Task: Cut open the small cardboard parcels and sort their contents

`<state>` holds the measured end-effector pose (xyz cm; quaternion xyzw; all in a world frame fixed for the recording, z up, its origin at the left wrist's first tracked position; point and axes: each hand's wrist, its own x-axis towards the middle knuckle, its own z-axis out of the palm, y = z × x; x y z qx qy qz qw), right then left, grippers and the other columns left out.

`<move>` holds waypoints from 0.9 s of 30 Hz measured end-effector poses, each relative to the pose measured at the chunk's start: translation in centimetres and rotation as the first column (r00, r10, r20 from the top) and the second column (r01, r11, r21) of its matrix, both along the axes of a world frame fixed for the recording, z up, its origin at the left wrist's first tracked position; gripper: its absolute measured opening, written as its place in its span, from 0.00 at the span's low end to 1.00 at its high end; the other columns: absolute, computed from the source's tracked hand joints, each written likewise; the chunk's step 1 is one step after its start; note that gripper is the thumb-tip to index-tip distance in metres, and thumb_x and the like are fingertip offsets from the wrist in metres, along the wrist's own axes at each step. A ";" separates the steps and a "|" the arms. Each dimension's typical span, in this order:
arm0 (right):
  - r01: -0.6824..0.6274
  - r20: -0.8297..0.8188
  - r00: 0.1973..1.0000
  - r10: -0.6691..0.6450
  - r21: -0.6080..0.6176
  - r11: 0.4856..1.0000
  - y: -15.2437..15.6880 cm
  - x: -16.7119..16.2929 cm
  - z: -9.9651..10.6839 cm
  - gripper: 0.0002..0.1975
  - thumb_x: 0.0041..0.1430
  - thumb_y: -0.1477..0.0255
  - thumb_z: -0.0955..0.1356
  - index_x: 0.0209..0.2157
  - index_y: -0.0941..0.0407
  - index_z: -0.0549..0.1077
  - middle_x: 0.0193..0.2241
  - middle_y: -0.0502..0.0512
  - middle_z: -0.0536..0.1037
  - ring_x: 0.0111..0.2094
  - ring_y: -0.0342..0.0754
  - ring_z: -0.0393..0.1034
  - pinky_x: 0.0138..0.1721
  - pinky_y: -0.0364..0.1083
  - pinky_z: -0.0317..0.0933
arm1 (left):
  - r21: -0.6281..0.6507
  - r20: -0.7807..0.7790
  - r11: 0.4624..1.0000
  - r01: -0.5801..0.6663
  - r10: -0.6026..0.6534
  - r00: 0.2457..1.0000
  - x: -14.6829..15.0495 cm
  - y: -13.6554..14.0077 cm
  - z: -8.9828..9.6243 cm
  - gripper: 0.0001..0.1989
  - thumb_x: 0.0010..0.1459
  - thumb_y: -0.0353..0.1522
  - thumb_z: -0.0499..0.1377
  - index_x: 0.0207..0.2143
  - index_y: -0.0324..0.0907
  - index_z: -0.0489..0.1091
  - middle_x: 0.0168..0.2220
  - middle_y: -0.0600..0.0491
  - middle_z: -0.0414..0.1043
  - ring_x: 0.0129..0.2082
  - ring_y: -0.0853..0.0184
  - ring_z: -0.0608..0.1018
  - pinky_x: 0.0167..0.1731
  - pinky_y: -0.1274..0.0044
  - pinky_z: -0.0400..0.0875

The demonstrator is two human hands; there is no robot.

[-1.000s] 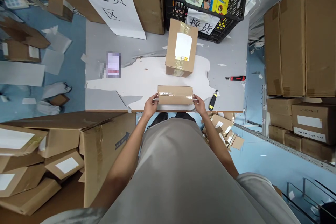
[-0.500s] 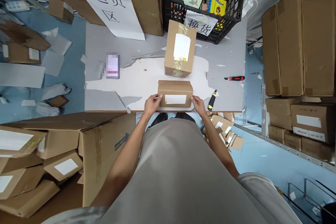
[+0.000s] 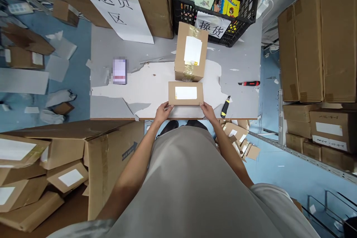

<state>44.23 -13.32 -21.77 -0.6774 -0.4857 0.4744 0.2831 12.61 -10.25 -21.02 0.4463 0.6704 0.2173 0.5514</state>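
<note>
A small brown cardboard box [image 3: 185, 102] with a white label on its upper face lies near the front edge of the worktable. My left hand [image 3: 163, 112] grips its lower left corner, fingers closed. At its lower right corner my right hand [image 3: 207, 110] pinches the cardboard the same way. Just behind stands a larger taped cardboard box [image 3: 181, 54], also with a white label. A black and yellow utility knife [image 3: 225, 107] lies to the right of my right hand.
A red and black utility knife [image 3: 249, 83] lies at the table's right side. At the back are a large carton [image 3: 161, 15] with a paper sign and a black plastic crate [image 3: 242, 26] of booklets. A big open carton [image 3: 111, 171] of boxes stands left; cartons [image 3: 306, 44] are stacked right.
The small box has tipped so its labelled face now points up, and it sits slightly farther back. Both hands moved with it, still at its near corners.
</note>
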 end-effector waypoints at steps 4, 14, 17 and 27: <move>0.050 -0.079 0.995 -0.052 -0.029 0.998 -1.6 -0.1 1.3 0.45 0.62 0.31 0.70 0.62 0.53 0.83 0.58 0.66 0.85 0.61 0.64 0.81 0.64 0.62 0.77 | 0.038 -0.033 0.999 -0.014 0.015 0.999 -0.3 -1.3 0.9 0.29 0.62 0.42 0.69 0.62 0.37 0.80 0.61 0.36 0.81 0.63 0.46 0.83 0.64 0.58 0.81; 0.132 0.136 0.982 -0.134 0.025 0.991 -0.3 1.0 3.7 0.30 0.68 0.43 0.72 0.49 0.54 0.90 0.47 0.66 0.88 0.49 0.65 0.83 0.62 0.63 0.76 | 0.209 -0.119 0.978 -0.014 0.040 0.992 -0.5 -0.7 3.2 0.24 0.68 0.44 0.64 0.59 0.38 0.83 0.51 0.42 0.82 0.53 0.52 0.86 0.63 0.62 0.80; 0.148 0.149 0.977 -0.150 0.022 0.989 0.5 0.8 3.5 0.27 0.67 0.45 0.72 0.47 0.53 0.90 0.47 0.64 0.89 0.47 0.63 0.84 0.59 0.61 0.77 | 0.189 -0.131 0.981 -0.034 0.060 0.990 0.1 0.2 3.7 0.22 0.68 0.40 0.65 0.59 0.38 0.82 0.55 0.40 0.83 0.53 0.53 0.87 0.62 0.63 0.81; 0.263 0.200 0.944 -0.262 0.022 0.964 -1.4 5.0 2.1 0.36 0.68 0.40 0.65 0.46 0.58 0.86 0.47 0.69 0.89 0.47 0.61 0.84 0.53 0.58 0.79 | 0.280 -0.151 0.942 0.186 -0.148 0.977 4.1 -1.8 11.4 0.20 0.75 0.40 0.57 0.58 0.45 0.85 0.60 0.47 0.86 0.59 0.54 0.87 0.66 0.62 0.80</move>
